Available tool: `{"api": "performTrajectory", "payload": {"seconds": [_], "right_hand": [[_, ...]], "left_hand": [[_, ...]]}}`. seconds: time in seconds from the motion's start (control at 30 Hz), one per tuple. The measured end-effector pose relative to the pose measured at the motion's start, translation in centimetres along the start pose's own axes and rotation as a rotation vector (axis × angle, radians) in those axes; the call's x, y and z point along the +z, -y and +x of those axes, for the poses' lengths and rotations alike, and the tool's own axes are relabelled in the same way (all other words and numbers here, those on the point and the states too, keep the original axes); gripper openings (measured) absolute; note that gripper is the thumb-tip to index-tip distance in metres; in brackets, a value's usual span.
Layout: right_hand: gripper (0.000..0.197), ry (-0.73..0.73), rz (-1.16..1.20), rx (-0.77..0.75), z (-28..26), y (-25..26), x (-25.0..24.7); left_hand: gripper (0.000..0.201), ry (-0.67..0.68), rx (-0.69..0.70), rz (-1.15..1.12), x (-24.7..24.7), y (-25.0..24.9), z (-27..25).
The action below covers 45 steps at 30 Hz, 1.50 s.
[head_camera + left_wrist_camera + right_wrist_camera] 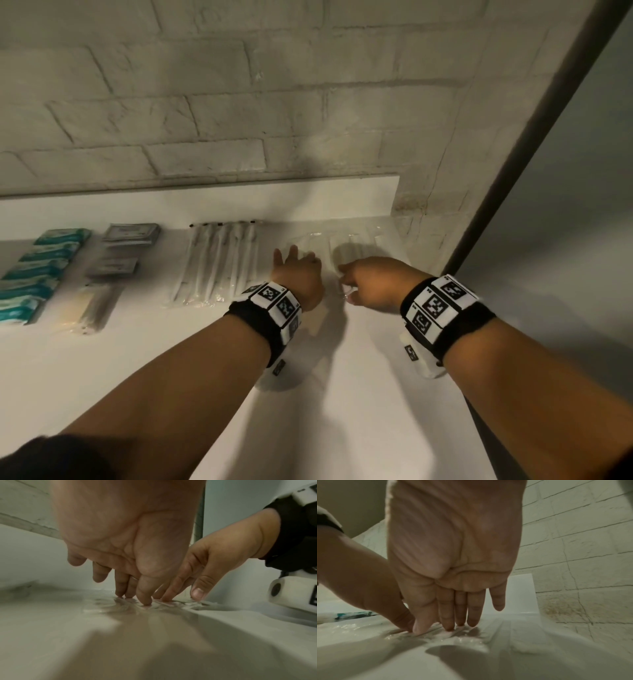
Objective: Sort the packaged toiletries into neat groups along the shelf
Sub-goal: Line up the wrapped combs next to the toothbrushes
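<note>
Clear plastic packets [356, 240] lie flat in a row at the right end of the white shelf [342, 411], hard to tell apart from it. My left hand [294, 260] reaches over their left part with fingers straight, and its fingertips [145, 600] press on the crinkled film [109, 604]. My right hand [346, 277] is just beside it. In the right wrist view its straight fingers [447, 626] also press down on the packets [471, 639]. The two hands nearly touch, and neither one has a packet lifted.
Left of the hands lie several wrapped white sticks with black tips [219, 260], grey sachets [126, 234], a yellowish packet [85, 308] and teal packets [37, 270]. A brick wall [239, 102] backs the shelf and juts forward at the right, beside a dark upright edge [531, 154].
</note>
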State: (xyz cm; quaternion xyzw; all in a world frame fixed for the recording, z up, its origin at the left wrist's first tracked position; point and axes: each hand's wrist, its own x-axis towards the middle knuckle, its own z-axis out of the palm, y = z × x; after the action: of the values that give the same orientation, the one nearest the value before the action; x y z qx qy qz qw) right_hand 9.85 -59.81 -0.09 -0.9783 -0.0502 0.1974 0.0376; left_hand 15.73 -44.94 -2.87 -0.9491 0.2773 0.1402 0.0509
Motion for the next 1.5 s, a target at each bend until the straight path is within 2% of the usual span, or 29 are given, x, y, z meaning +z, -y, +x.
{"api": "performTrajectory", "payload": {"seconds": [0.17, 0.3, 0.47, 0.63, 0.73, 0.83, 0.93, 1.07, 1.17, 1.23, 1.37, 1.5], "right_hand": [[0.058, -0.060, 0.027, -0.069, -0.4, 1.3, -0.3], [0.051, -0.004, -0.037, -0.125, 0.1, 3.2, -0.1], [0.050, 0.035, -0.097, -0.122, 0.7, 3.7, 0.0], [0.051, 0.017, -0.060, -0.125, 0.3, 3.7, 0.0], [0.053, -0.032, -0.031, -0.062, -0.1, 2.8, -0.2], [0.043, -0.022, -0.004, 0.054, 0.3, 1.7, 0.3], [0.042, -0.012, 0.030, 0.079, 0.6, 1.4, 0.9], [0.046, -0.058, 0.068, 0.080, -0.4, 0.5, 0.5], [0.036, -0.133, 0.097, 0.238, -0.9, -1.7, 0.4], [0.029, -0.081, 0.071, 0.348, -1.3, -2.8, 0.5], [0.028, -0.050, 0.056, 0.364, -1.5, -3.7, 1.1], [0.032, -0.072, 0.108, 0.365, -1.8, -4.1, 1.5]], "left_hand": [[0.066, -0.055, -0.054, -0.105, 0.7, 1.9, -0.9], [0.057, 0.008, -0.057, -0.090, 1.1, 2.5, -1.6], [0.051, -0.013, -0.065, -0.112, 0.8, 2.5, -1.7], [0.060, -0.033, -0.065, -0.116, 1.2, 2.9, -1.6], [0.063, -0.104, 0.039, -0.085, 1.1, 2.0, -1.8], [0.059, -0.084, 0.155, -0.030, 1.3, 0.9, -1.8], [0.056, -0.051, 0.152, -0.025, 1.3, 0.6, -1.6], [0.060, -0.102, 0.162, -0.031, 0.9, -0.3, -1.6], [0.060, -0.136, 0.285, -0.008, 0.6, -2.1, -1.7], [0.060, -0.120, 0.345, 0.003, 0.5, -3.4, -1.5], [0.059, -0.051, 0.359, 0.022, 0.6, -5.1, -0.7], [0.057, -0.066, 0.354, 0.018, 0.9, -5.4, -0.4]]}}
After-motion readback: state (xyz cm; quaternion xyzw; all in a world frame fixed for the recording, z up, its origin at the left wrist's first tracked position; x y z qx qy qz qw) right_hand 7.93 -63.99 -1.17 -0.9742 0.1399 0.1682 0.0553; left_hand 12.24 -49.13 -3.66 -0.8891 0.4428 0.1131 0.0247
